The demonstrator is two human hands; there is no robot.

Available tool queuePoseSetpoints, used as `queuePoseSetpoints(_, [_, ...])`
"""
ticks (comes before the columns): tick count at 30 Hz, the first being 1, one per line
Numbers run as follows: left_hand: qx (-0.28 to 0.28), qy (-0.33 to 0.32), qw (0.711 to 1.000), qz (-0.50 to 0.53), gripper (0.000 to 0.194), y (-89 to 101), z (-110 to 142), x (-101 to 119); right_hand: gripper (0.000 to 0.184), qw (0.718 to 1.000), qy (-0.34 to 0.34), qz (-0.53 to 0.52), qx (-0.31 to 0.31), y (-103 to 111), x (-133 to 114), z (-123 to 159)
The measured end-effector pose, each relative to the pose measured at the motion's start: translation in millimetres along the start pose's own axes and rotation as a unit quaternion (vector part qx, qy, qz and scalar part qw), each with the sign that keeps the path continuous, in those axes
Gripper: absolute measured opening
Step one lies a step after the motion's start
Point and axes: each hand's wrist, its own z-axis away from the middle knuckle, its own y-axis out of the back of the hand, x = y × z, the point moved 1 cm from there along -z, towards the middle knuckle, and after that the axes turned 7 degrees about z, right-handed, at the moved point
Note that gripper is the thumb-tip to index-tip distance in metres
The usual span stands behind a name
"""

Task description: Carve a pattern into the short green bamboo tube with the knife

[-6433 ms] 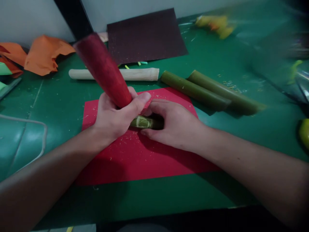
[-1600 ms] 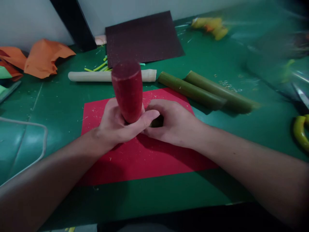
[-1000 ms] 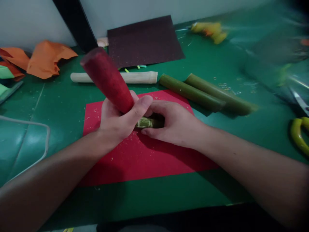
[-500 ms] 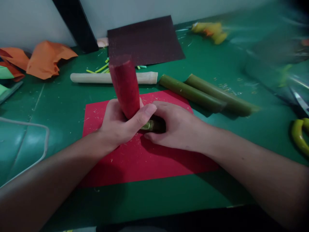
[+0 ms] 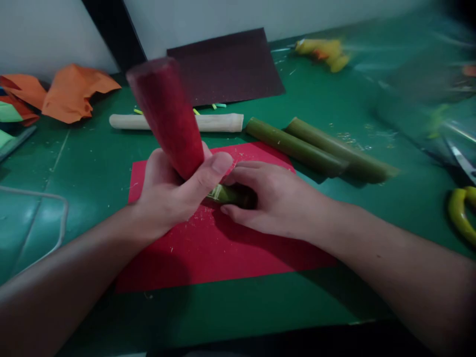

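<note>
My left hand (image 5: 169, 201) is closed round the lower part of a thick red handle (image 5: 169, 121), which tilts up and to the left. Whatever the handle ends in is hidden by the hand. My right hand (image 5: 284, 198) grips the right end of a short green bamboo piece (image 5: 234, 196) with pale scraped marks on its surface. The bamboo's left end runs under my left thumb. Both hands are over a red sheet (image 5: 238, 253) sprinkled with fine pale shavings.
Behind the hands lie a pale peeled stick (image 5: 219, 123), two green bamboo tubes (image 5: 297, 148) and a dark brown sheet (image 5: 234, 67). Crumpled orange paper (image 5: 70, 94) is at left. A yellow glue gun (image 5: 323, 53) and yellow-handled scissors (image 5: 461, 213) are at right.
The red handle has tipped further left and towards me, and my left hand has shifted slightly left. More of the scraped bamboo shows. My right hand stays nearly in place.
</note>
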Motion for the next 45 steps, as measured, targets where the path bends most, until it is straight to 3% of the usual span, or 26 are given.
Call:
queuePoseSetpoints(5, [0.000, 0.086, 0.996, -0.036, 0.053, -11.2, 2.9, 5.6, 0.025, 1.000, -0.006, -0.002, 0.027, -2.7, 0.8, 0.6])
queuePoseSetpoints(11, [-0.007, 0.117, 0.993, -0.017, 0.046, -16.8, 3.2, 4.8, 0.017, 0.998, 0.005, 0.023, 0.065, -10.0, -2.9, 0.3])
queuePoseSetpoints(20, [0.000, 0.079, 0.996, -0.031, 0.056, -15.4, 3.3, 1.3, 0.028, 0.999, -0.015, 0.013, 0.042, -11.5, -2.9, -1.4])
queuePoseSetpoints(28, [-0.005, 0.073, 0.997, -0.032, 0.049, -17.2, 0.7, 1.0, 0.011, 0.998, -0.004, -0.011, 0.069, -16.4, -3.2, -0.7])
queuePoseSetpoints(35, [-0.005, 0.077, 0.996, -0.035, 0.045, -15.5, 0.8, 1.7, 0.010, 0.998, -0.007, -0.006, 0.065, -18.4, -2.9, -1.5])
queuePoseSetpoints(38, [0.010, 0.069, 0.997, -0.041, 0.047, -15.6, 1.3, 1.1, 0.016, 0.998, -0.018, 0.013, 0.055, -18.8, -2.7, -1.4])
queuePoseSetpoints(42, [0.041, 0.051, 0.998, -0.014, 0.035, -16.7, 0.4, -2.1, 0.031, 0.998, -0.023, 0.042, 0.050, -18.9, -3.6, -1.4])
queuePoseSetpoints(45, [0.052, 0.051, 0.997, 0.020, 0.038, -16.2, -0.2, -3.6, 0.032, 0.998, -0.034, 0.033, 0.042, -18.3, -3.8, -1.3])
